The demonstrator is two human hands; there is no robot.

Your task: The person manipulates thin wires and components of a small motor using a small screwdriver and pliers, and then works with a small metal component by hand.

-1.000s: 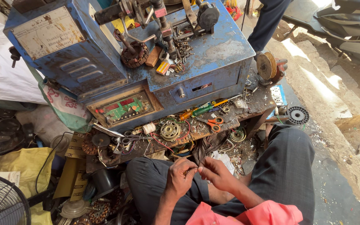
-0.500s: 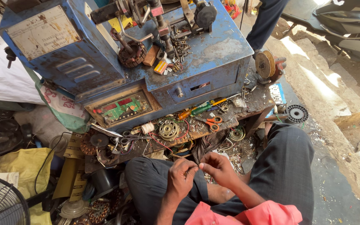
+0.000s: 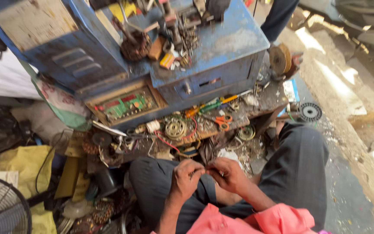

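My left hand (image 3: 186, 178) and my right hand (image 3: 227, 174) meet over my lap, fingertips pinched together on something very small and thin; what it is cannot be made out. I sit with dark trousers (image 3: 299, 164) and pink sleeves (image 3: 256, 219). Just beyond my hands lies a low wooden board (image 3: 204, 125) crowded with a round metal motor part (image 3: 175, 128), orange-handled scissors (image 3: 222, 121), screwdrivers (image 3: 208, 106) and red wire (image 3: 166, 142).
A big blue metal machine cabinet (image 3: 221, 47) with tools on top stands behind the board. A fan (image 3: 1, 208) and yellow sack (image 3: 20, 167) sit at left. A black wire spool (image 3: 310, 112) lies right. Another person's leg (image 3: 280, 17) stands at the top.
My hands have stayed together over my lap, fingers working slightly. The view has moved closer and tilted a little; nothing on the board moved.
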